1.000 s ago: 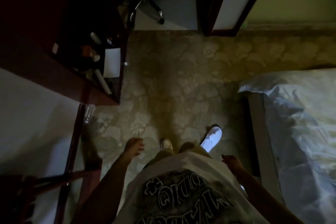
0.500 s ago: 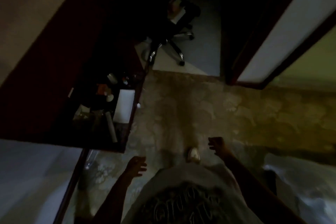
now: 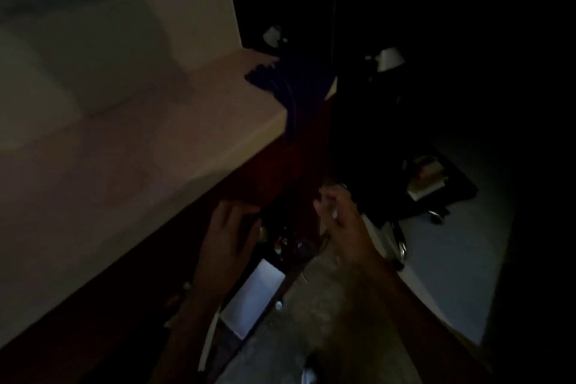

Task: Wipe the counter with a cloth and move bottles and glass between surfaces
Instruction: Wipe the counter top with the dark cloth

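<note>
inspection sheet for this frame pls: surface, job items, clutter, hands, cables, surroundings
Surface: pale counter top with dark red front edge, dimly lit.
Job's things: dark cloth draped over the counter's far corner; small bottles on the lower shelf, too dark to count; no glass made out.
Clutter: white sheet lying on the lower shelf.
Grippers: left hand and right hand both reach toward the shelf under the counter; grip unclear in the dark.
Cables: nothing seen.
Surroundings: office chair to the right, patterned carpet below.
</note>
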The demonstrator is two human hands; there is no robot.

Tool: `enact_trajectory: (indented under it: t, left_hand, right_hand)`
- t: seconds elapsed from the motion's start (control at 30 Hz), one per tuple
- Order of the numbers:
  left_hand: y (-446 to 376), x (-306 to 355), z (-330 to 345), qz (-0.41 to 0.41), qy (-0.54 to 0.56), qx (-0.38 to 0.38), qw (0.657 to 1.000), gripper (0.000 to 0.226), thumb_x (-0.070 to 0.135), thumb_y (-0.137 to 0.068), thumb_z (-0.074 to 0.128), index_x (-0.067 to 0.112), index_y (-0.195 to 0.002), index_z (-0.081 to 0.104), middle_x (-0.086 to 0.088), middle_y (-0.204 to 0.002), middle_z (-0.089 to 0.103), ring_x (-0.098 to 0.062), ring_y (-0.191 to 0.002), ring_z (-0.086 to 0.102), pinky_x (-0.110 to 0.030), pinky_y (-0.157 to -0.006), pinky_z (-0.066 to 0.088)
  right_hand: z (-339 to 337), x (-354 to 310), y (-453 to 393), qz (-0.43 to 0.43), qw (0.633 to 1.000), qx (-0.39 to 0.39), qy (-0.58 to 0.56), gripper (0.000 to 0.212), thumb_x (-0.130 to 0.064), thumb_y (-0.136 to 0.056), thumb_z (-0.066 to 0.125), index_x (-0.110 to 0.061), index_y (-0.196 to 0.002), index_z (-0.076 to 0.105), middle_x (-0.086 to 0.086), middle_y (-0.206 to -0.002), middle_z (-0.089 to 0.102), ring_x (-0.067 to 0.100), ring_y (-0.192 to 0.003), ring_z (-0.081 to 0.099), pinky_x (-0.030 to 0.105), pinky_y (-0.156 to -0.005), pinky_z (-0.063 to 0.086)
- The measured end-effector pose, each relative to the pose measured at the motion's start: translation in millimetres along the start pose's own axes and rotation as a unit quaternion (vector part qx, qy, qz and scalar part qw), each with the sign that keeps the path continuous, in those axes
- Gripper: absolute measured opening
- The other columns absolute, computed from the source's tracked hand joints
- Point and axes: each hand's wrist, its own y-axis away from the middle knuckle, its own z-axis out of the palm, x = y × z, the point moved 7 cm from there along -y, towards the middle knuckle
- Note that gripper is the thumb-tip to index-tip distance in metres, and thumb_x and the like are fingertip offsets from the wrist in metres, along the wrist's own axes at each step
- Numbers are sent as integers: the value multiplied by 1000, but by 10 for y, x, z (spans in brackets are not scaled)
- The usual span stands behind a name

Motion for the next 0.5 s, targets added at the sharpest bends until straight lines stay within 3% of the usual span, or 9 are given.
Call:
enact_trajectory:
  t: [0.1, 0.2, 0.33, 0.43, 0.5]
  left_hand:
    - [-887, 303, -358, 69, -56, 86, 992, 27, 24, -95, 57, 11, -118, 63, -6, -124, 56, -17, -112, 56, -25, -96, 43]
    - [-1479, 251, -352, 61, -132, 98, 984, 31, 28, -93, 60, 11, -119, 64, -9, -124, 55, -24, -114, 54, -27, -97, 40]
    - [-2069, 217, -147, 30, -159, 77, 984, 37, 40, -93, 54, 14, -120, 60, -8, -118, 52, -29, -109, 54, -41, -91, 48]
    - [-2261, 164, 67, -11, -191, 62, 979, 41, 44, -94, 48, 16, -122, 60, -6, -119, 51, -28, -108, 52, -41, -89, 48]
    - [-2319, 91, 139, -50, -212, 60, 974, 45, 48, -92, 46, 18, -123, 59, -5, -122, 51, -28, -109, 50, -41, -89, 48]
  right_hand:
    - [7, -809, -1000, -169, 981, -8, 99, 37, -48, -95, 45, -27, -126, 50, -6, -124, 56, 13, -114, 55, 36, -95, 47]
    - [-42, -1324, -1782, -271, 940, -9, 205, 38, -42, -100, 39, -23, -131, 47, -3, -132, 53, 18, -116, 52, 39, -95, 43]
    - [26, -1407, -2771, -295, 895, -70, 328, 55, -53, -97, 34, -22, -142, 35, 0, -146, 42, 21, -130, 43, 40, -104, 35]
    - [281, -1061, -3119, -290, 842, -166, 423, 75, -67, -92, 18, -22, -152, 19, -1, -160, 19, 16, -147, 16, 40, -119, 14]
    - [382, -897, -3185, -307, 822, -183, 443, 79, -69, -90, 5, -23, -153, 15, -3, -162, 10, 14, -149, 6, 42, -121, 5]
